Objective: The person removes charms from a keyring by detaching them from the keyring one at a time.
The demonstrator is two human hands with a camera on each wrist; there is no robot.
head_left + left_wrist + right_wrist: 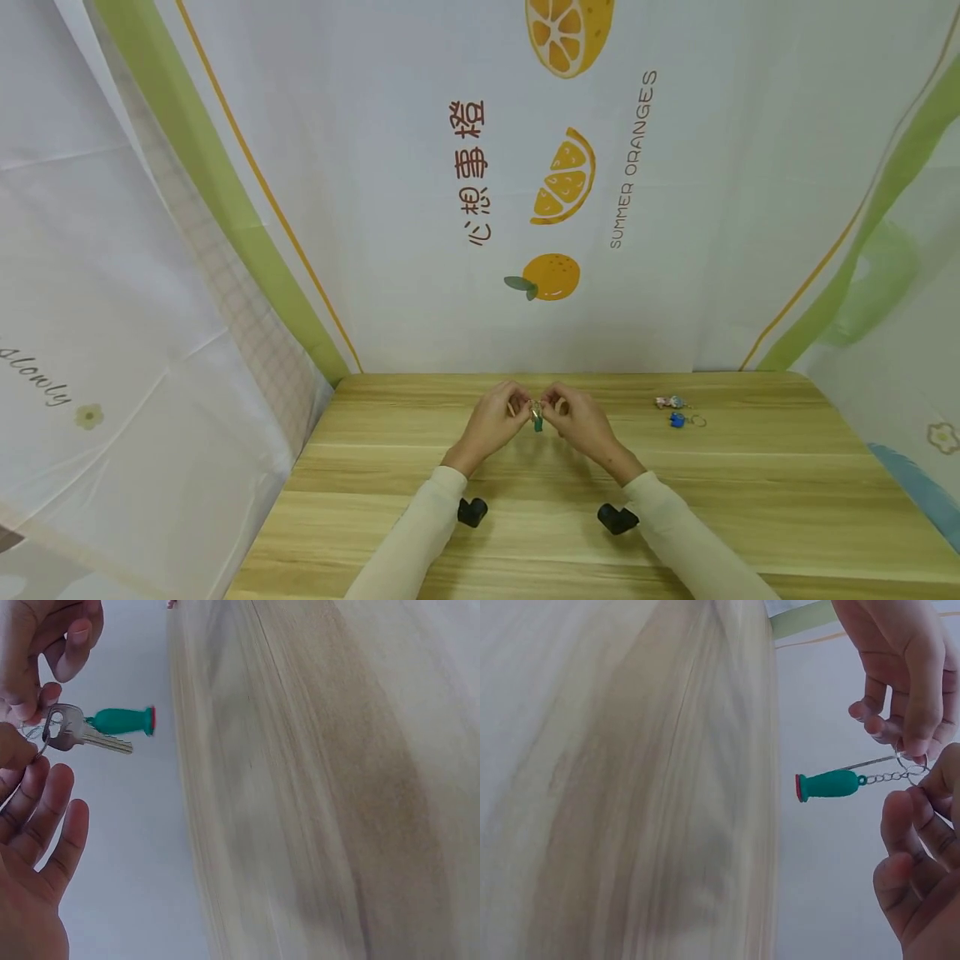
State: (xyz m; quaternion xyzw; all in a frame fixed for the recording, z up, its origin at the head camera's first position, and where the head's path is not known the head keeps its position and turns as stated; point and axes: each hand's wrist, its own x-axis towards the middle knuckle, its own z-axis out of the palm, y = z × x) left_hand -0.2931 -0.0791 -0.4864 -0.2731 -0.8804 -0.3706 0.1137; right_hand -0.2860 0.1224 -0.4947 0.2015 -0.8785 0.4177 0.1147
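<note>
My left hand (495, 419) and right hand (583, 423) meet over the far part of the wooden table. In the left wrist view, my left thumb and forefinger pinch the ring at the head of a silver key (70, 733); the other fingers spread loosely. A green keychain charm (829, 784) with a red end hangs on a short silver chain (885, 778). In the right wrist view, my right thumb and forefinger pinch the split ring (917, 772) of that chain. Key and charm dangle side by side, their rings meeting between the fingertips, which partly hide them.
To the right on the table (525, 542) lie a blue keychain charm (677, 420) with a ring and a small pink and blue figure charm (670, 402). A white cloth (405, 292) printed with oranges hangs behind the table's far edge. Black wrist cameras jut inward from both sleeves.
</note>
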